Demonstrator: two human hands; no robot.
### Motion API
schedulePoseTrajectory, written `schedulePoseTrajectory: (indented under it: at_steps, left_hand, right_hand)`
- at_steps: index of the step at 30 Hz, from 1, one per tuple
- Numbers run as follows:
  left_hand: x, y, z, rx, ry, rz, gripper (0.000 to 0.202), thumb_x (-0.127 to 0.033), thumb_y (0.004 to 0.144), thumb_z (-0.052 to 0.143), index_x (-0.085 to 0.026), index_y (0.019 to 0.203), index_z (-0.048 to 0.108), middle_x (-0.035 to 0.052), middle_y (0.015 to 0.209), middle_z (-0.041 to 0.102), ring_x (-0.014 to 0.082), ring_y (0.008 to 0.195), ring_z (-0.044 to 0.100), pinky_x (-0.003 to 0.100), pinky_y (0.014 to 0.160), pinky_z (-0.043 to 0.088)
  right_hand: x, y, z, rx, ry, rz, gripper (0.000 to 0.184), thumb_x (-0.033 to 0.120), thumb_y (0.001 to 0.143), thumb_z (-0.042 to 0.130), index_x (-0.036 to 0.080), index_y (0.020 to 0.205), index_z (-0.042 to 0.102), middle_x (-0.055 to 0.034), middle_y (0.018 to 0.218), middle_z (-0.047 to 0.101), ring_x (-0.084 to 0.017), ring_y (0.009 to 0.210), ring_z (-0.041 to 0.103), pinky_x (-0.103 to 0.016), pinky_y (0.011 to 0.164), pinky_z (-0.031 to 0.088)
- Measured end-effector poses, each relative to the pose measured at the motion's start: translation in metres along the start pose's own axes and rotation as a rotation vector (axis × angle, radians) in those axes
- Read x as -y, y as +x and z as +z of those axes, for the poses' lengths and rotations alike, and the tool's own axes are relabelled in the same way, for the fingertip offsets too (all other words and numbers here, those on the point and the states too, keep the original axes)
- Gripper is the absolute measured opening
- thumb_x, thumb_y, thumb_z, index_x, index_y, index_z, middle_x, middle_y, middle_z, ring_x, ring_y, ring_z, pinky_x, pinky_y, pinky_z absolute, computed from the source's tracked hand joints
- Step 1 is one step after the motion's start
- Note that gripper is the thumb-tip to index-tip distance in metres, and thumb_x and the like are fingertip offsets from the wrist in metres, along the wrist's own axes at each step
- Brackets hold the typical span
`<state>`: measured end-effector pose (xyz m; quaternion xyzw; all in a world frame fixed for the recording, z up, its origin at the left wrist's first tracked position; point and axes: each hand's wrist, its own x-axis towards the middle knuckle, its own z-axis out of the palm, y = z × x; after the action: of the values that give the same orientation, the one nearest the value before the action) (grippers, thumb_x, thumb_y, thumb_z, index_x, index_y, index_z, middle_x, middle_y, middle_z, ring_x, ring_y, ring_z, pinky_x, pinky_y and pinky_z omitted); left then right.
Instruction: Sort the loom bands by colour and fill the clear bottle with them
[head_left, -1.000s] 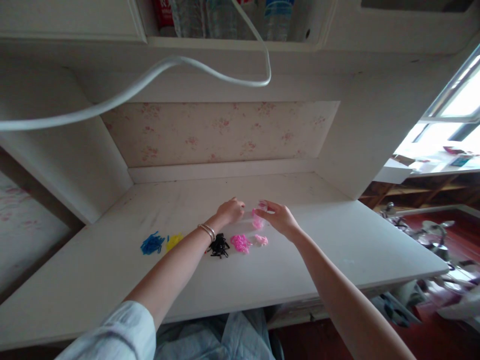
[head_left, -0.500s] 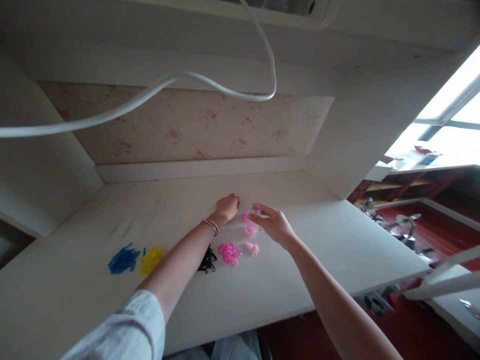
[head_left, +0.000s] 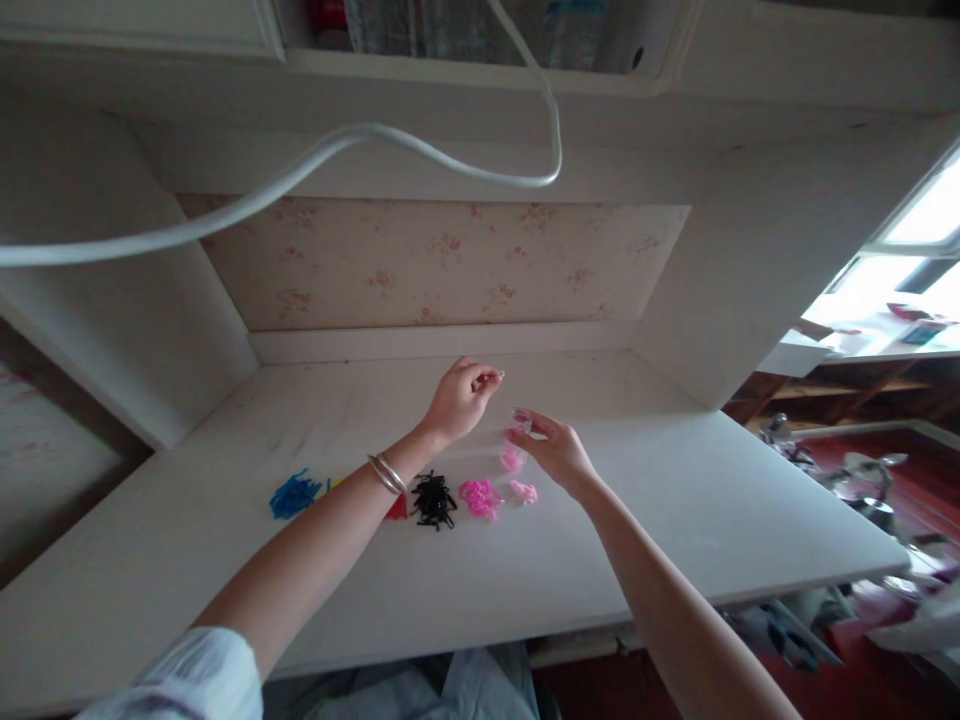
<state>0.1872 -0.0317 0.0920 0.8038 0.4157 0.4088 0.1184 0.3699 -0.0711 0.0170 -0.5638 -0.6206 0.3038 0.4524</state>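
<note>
Left hand [head_left: 459,402]: fingertips pinching a pale speck [head_left: 502,374]
Right hand [head_left: 560,455]: fingers gripping a clear piece [head_left: 520,419], centre
Pink pile [head_left: 480,498]: bright, tangled, lower centre
Bottles [head_left: 574,38]: blurred labels, top

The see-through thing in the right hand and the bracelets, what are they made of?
The see-through thing looks like glossy clear plastic, maybe glass: light glints on its edge. The bracelets seem to be smooth, silvery metal: they shine in bright curves.

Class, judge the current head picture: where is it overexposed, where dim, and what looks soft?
Head view: the window at right is blown out; the bottles overhead are dim and soft; the small clear item in the right hand is indistinct.
</note>
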Motion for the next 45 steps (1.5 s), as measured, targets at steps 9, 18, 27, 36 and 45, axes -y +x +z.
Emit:
schedulePoseTrajectory:
  at_steps: [9,18,27,36,45]
  left_hand:
    - [-0.03,-0.02,0.005,0.189,0.081,0.074,0.024,-0.032,0.089,0.045,-0.021,0.091,0.067,0.0041,0.096,0.058,0.0137,0.082,0.057,0.025,0.079,0.045]
    - [-0.023,-0.029,0.012,0.263,0.073,0.076,0.028,-0.036,0.089,0.042,-0.024,0.092,0.068,0.0027,0.103,0.057,0.0133,0.083,0.059,0.026,0.081,0.046]
    - [-0.013,-0.039,0.023,0.201,-0.07,-0.018,0.03,-0.038,0.079,0.059,-0.024,0.105,0.058,0.0009,0.103,0.066,0.0138,0.083,0.061,0.025,0.079,0.047]
    - [-0.003,-0.036,0.033,0.225,-0.223,-0.153,0.042,-0.042,0.073,0.065,-0.023,0.11,0.06,0.0019,0.112,0.065,0.0154,0.091,0.062,0.025,0.084,0.047]
    - [-0.002,-0.04,0.032,0.208,-0.297,-0.168,0.04,-0.041,0.072,0.066,-0.022,0.108,0.063,0.0034,0.112,0.066,0.0176,0.105,0.059,0.027,0.092,0.044]
  right_hand:
    - [0.011,-0.009,0.002,0.04,-0.029,-0.071,0.039,0.047,0.073,0.063,0.026,0.106,0.066,0.0006,0.087,0.069,-0.018,0.085,0.062,-0.028,0.075,0.047]
    - [0.01,-0.006,-0.002,0.09,0.006,-0.096,0.037,0.041,0.074,0.062,0.024,0.107,0.063,-0.0003,0.093,0.068,-0.019,0.092,0.062,-0.029,0.08,0.047]
    - [-0.034,-0.034,-0.012,0.063,-0.145,-0.018,0.042,0.038,0.072,0.064,0.024,0.111,0.061,-0.0043,0.099,0.064,-0.015,0.072,0.06,-0.028,0.066,0.049]
    - [-0.031,-0.067,-0.026,0.292,-0.538,-0.148,0.033,0.036,0.081,0.052,0.025,0.108,0.067,-0.004,0.091,0.061,-0.015,0.07,0.057,-0.025,0.065,0.043]
    - [-0.036,-0.06,-0.021,0.207,-0.533,-0.19,0.032,0.038,0.087,0.043,0.026,0.089,0.073,-0.0038,0.087,0.062,-0.014,0.066,0.058,-0.025,0.063,0.042]
